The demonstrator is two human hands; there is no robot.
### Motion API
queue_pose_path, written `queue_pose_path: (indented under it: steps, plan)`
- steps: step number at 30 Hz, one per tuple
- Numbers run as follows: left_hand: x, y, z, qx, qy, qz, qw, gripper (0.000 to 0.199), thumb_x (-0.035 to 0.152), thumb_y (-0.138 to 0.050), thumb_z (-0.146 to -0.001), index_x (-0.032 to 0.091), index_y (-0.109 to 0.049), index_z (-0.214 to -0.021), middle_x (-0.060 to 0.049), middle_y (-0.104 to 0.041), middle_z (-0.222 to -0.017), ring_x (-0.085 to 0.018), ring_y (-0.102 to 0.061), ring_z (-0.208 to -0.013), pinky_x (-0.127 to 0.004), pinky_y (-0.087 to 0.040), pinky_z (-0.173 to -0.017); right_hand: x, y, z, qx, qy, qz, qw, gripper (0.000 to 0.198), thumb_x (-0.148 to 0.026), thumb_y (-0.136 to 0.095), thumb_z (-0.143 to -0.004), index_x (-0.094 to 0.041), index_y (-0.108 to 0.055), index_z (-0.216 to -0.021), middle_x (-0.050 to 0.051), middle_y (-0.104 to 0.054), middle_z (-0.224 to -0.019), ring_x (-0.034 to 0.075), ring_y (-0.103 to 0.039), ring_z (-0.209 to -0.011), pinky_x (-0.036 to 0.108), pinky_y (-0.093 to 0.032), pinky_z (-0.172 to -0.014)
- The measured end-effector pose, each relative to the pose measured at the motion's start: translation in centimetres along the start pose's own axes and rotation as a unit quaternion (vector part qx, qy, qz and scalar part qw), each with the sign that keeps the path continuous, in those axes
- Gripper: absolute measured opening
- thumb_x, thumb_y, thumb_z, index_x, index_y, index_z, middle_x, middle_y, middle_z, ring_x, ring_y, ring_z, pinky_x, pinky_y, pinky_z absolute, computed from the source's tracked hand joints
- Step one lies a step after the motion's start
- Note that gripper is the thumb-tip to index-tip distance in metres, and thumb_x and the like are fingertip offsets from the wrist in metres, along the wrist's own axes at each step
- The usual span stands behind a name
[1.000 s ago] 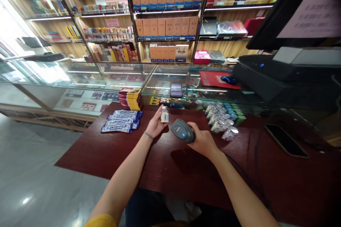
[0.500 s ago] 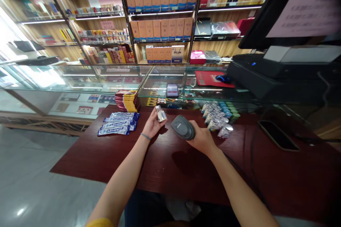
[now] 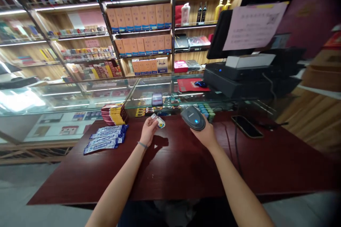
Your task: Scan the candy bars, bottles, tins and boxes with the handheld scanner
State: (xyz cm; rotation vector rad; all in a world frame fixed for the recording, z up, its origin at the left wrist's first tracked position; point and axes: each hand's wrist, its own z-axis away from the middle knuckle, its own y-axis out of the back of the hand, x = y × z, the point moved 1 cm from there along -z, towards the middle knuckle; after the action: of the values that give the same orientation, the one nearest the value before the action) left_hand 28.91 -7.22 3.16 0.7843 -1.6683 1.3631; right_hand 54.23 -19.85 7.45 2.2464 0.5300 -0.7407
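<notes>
Between the fingers of my left hand (image 3: pixel 148 131) is a small clear bottle (image 3: pixel 159 121) with colourful contents, tilted above the dark red table (image 3: pixel 170 170). My right hand (image 3: pixel 206 136) is wrapped round a dark grey barcode scanner (image 3: pixel 193 117), its blue light lit. The scanner's head is to the right of the bottle, apart from it. Behind the scanner stand small bottles with green and blue wrapping (image 3: pixel 210 112), partly hidden by it. To the left of my left hand lie blue-and-white packets (image 3: pixel 105 139) in an overlapping pile.
A stack of red and yellow packs (image 3: pixel 114 114) stands by the glass display counter (image 3: pixel 112 94). A phone (image 3: pixel 247 126) and a cable lie on the right. Beyond are a monitor (image 3: pixel 220 35), a blue-lit mouse (image 3: pixel 200 84) on a red mat and shelves of boxes.
The view has shifted, showing more on the right. My right hand has moved the scanner rightward, away from the bottle, and its light now shows. My left hand has turned the bottle more sideways.
</notes>
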Motion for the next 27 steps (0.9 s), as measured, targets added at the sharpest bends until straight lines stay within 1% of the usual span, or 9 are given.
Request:
queue_pose_path:
  steps: [3, 6, 8, 11, 15, 17, 20, 24, 27]
  plan:
    - [-0.9, -2.4, 0.2, -0.015, -0.021, -0.043, 0.999, 0.054, 0.042, -0.089, -0.07, 0.02, -0.062, -0.111, -0.007, -0.072, -0.111, -0.02, -0.07, -0.098, -0.035, -0.056, -0.086, 1.1, 2.0, 0.1, 0.019, -0.03, -0.001, 0.999, 0.059, -0.044, -0.073, -0.074, -0.021, -0.059, -0.126, 0.012, -0.079, -0.097, 0.035, -0.077, -0.095, 0.042, -0.06, -0.078]
    - [-2.2, -5.1, 0.6, -0.041, -0.041, -0.081, 0.995, 0.054, 0.041, -0.088, -0.07, 0.02, -0.059, -0.11, -0.007, -0.072, -0.108, -0.02, -0.071, -0.096, -0.037, -0.056, -0.086, 1.8, 3.8, 0.2, 0.035, -0.044, -0.002, 0.998, 0.05, -0.044, -0.073, -0.075, -0.023, -0.06, -0.118, 0.011, -0.079, -0.095, 0.033, -0.077, -0.093, 0.04, -0.06, -0.078]
    - [-3.2, -6.8, 0.9, -0.059, -0.055, -0.102, 0.992, 0.053, 0.04, -0.087, -0.069, 0.02, -0.057, -0.108, -0.007, -0.072, -0.105, -0.02, -0.071, -0.094, -0.037, -0.056, -0.086, 2.2, 4.8, 0.3, 0.044, -0.049, 0.001, 0.998, 0.046, -0.043, -0.073, -0.077, -0.024, -0.06, -0.116, 0.01, -0.079, -0.093, 0.032, -0.077, -0.092, 0.039, -0.059, -0.077]
    - [-4.6, -9.2, 1.3, -0.074, -0.078, -0.15, 0.983, 0.048, 0.037, -0.085, -0.07, 0.02, -0.057, -0.105, -0.006, -0.072, -0.101, -0.02, -0.071, -0.092, -0.036, -0.056, -0.085, 3.0, 5.8, 0.6, 0.059, -0.048, 0.006, 0.997, 0.045, -0.039, -0.073, -0.077, -0.025, -0.058, -0.117, 0.008, -0.078, -0.093, 0.031, -0.076, -0.094, 0.038, -0.059, -0.077]
    - [-6.4, -11.9, 2.1, -0.097, -0.108, -0.208, 0.967, 0.04, 0.028, -0.082, -0.073, 0.02, -0.057, -0.103, -0.005, -0.071, -0.099, -0.02, -0.07, -0.092, -0.036, -0.056, -0.087, 3.9, 6.7, 1.1, 0.067, -0.033, 0.009, 0.997, 0.039, -0.037, -0.072, -0.077, -0.024, -0.057, -0.111, 0.009, -0.077, -0.093, 0.031, -0.076, -0.094, 0.039, -0.059, -0.078]
    - [-7.3, -12.8, 2.5, -0.108, -0.11, -0.217, 0.964, 0.04, 0.026, -0.08, -0.073, 0.021, -0.057, -0.105, -0.005, -0.071, -0.099, -0.019, -0.07, -0.092, -0.035, -0.056, -0.086, 4.3, 7.1, 1.4, 0.068, -0.031, 0.012, 0.997, 0.037, -0.037, -0.072, -0.077, -0.025, -0.056, -0.108, 0.008, -0.076, -0.091, 0.031, -0.075, -0.094, 0.039, -0.059, -0.078]
    - [-8.6, -13.8, 3.1, -0.107, -0.107, -0.235, 0.96, 0.043, 0.024, -0.079, -0.074, 0.021, -0.055, -0.11, -0.005, -0.069, -0.098, -0.019, -0.069, -0.091, -0.034, -0.056, -0.084, 4.9, 7.5, 1.7, 0.074, -0.029, 0.016, 0.997, 0.036, -0.037, -0.072, -0.077, -0.025, -0.055, -0.106, 0.008, -0.076, -0.09, 0.032, -0.075, -0.096, 0.039, -0.059, -0.077]
    - [-10.0, -14.3, 3.7, -0.091, -0.111, -0.259, 0.955, 0.044, 0.021, -0.078, -0.075, 0.021, -0.054, -0.112, -0.007, -0.068, -0.103, -0.02, -0.068, -0.096, -0.032, -0.056, -0.079, 5.8, 7.8, 2.1, 0.086, -0.031, 0.015, 0.996, 0.036, -0.038, -0.07, -0.077, -0.025, -0.054, -0.106, 0.008, -0.074, -0.087, 0.032, -0.075, -0.094, 0.039, -0.059, -0.076]
    - [-10.5, -14.5, 4.0, -0.081, -0.116, -0.272, 0.952, 0.041, 0.019, -0.077, -0.076, 0.02, -0.055, -0.111, -0.007, -0.067, -0.105, -0.021, -0.068, -0.098, -0.032, -0.056, -0.08, 6.3, 7.8, 2.3, 0.096, -0.042, 0.005, 0.994, 0.035, -0.039, -0.07, -0.077, -0.025, -0.053, -0.105, 0.007, -0.074, -0.086, 0.03, -0.075, -0.088, 0.038, -0.058, -0.074]
